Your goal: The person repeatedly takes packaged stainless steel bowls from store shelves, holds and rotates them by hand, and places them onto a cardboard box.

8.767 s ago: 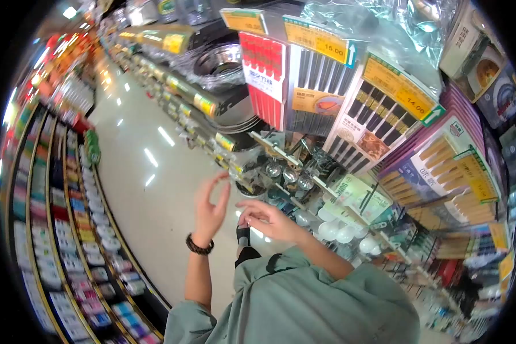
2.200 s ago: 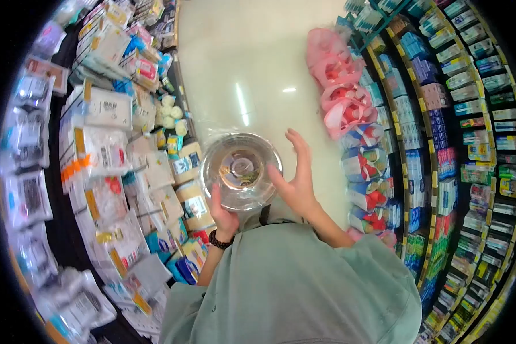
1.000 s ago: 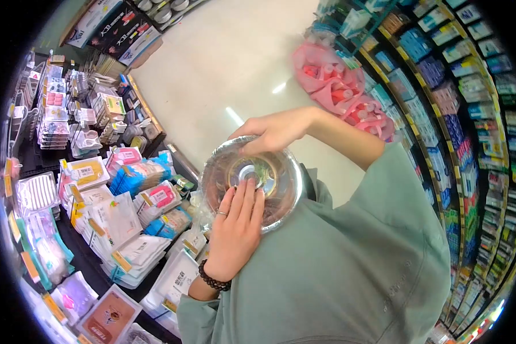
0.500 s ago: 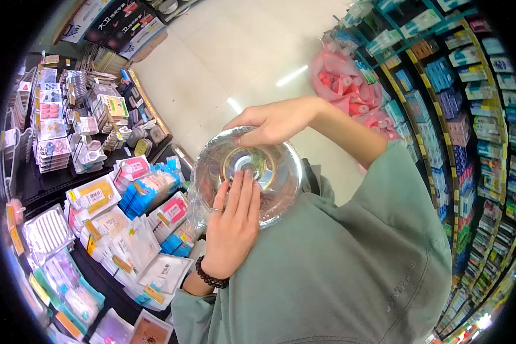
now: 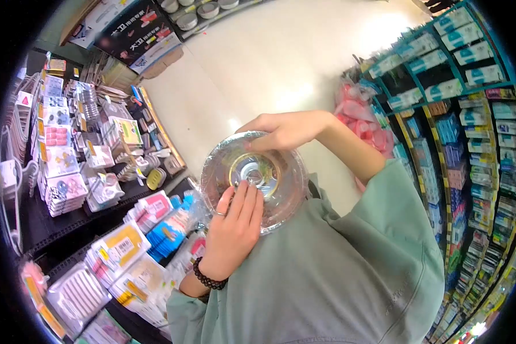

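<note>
A shiny round metal bowl (image 5: 289,172) in crinkled clear plastic wrap is held in front of my green shirt (image 5: 321,275), its inside facing me. A gold-edged ring of markings circles its centre. My right hand (image 5: 281,131) grips the far rim, thumb inside and the other fingers mostly out of sight behind it. Over the near left part lies my left hand (image 5: 238,226), fingers stretched out flat against the inside and tips close to the centre. Its thumb is hidden. That hand wears a ring and a dark beaded bracelet (image 5: 207,276).
On my left, a black display shelf (image 5: 57,226) holds packaged goods, including a striped white pack (image 5: 79,293). Tall racks of small boxes (image 5: 456,155) line the right side. Pink plastic bags (image 5: 364,123) rest on the tiled floor (image 5: 235,69). Bowls (image 5: 208,10) stand at the back.
The view has turned, so the shelves and racks sit differently in it. In view, the bowl appears slightly lower and to the right. Both hands keep nearly the same places on it.
</note>
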{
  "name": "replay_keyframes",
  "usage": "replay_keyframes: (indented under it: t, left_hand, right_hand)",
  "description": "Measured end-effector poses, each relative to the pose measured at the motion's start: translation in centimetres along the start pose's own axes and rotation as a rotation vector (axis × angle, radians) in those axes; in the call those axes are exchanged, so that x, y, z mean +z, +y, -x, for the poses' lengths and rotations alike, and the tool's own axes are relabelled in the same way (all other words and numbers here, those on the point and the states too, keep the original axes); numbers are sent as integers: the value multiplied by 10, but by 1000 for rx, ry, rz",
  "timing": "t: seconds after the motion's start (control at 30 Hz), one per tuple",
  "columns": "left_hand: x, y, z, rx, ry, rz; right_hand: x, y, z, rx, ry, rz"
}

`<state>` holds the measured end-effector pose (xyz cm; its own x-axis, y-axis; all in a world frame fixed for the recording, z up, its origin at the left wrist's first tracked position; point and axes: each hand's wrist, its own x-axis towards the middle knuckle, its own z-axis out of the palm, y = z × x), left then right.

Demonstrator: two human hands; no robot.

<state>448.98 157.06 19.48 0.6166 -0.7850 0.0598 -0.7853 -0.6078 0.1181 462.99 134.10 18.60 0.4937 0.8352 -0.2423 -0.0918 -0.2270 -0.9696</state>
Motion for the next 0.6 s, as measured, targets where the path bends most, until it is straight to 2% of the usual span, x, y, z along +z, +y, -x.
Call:
replay_keyframes:
  t: [0.33,0.43,0.53,0.6]
  left_hand:
    - [-12,-133,-27,-43,-25,-22]
    - [-19,-173,-34,-54,-1,42]
    - [-17,-215,-41,-72,132,229]
    - [-19,-253,-49,-77,278,431]
  right_hand:
    - [-74,-24,-120,-1,-5,68]
    - [-93,-9,-160,-78,101,-55]
    - [-124,-7,-193,-52,-20,-499]
    - [-151,-18,-206,11,-21,-519]
